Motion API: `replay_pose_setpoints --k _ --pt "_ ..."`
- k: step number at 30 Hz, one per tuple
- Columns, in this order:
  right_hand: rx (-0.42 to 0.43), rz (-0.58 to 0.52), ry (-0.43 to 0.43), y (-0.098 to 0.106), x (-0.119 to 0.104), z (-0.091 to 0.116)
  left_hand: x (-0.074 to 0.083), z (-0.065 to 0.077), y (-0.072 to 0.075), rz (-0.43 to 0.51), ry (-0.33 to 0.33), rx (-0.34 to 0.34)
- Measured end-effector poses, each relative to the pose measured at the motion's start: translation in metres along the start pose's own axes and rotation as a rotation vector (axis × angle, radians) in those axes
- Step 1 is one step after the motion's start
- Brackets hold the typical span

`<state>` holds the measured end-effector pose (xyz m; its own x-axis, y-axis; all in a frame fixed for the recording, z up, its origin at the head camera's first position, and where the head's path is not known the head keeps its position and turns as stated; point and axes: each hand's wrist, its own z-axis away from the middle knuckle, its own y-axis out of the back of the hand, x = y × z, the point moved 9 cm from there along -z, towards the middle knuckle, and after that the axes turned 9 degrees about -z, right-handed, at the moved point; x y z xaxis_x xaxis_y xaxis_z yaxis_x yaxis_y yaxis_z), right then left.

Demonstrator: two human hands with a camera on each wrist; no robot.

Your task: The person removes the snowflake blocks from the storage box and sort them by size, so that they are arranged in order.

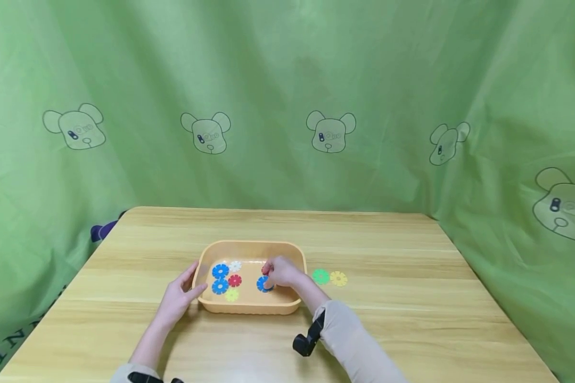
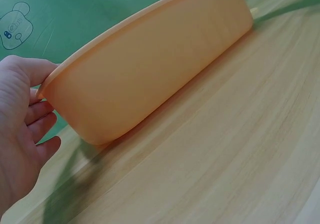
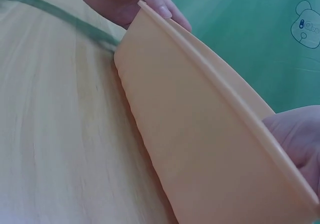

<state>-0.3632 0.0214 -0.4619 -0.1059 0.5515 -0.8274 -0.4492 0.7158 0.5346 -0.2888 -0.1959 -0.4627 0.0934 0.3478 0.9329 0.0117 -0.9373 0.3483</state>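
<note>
A light-orange plastic basin stands on the wooden table, with snowflake-shaped plastic discs lying inside. At its left end my left hand grips the rim, thumb on top and fingers outside; the left wrist view shows this hand at the basin's corner. My right hand reaches over the right end into the basin, fingers pointing down at a red disc and a blue disc. Its fingertips partly cover both discs, so any pinch is unclear. In the right wrist view the basin wall hides those fingertips.
In the basin's left half lie two blue discs, a white disc, a red disc and a yellow disc. A green disc and another yellow disc lie on the table right of the basin.
</note>
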Motion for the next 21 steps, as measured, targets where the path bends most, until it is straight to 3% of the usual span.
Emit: replay_pose_setpoints --k 10,21 --pt "-0.006 0.157 0.074 -0.0040 -0.0060 0.0015 0.0011 0.0013 0.0002 0.016 -0.004 0.000" --pt "-0.007 0.141 0.078 -0.0038 -0.0061 0.0030 -0.0006 -0.0003 -0.0006 0.009 -0.003 0.001"
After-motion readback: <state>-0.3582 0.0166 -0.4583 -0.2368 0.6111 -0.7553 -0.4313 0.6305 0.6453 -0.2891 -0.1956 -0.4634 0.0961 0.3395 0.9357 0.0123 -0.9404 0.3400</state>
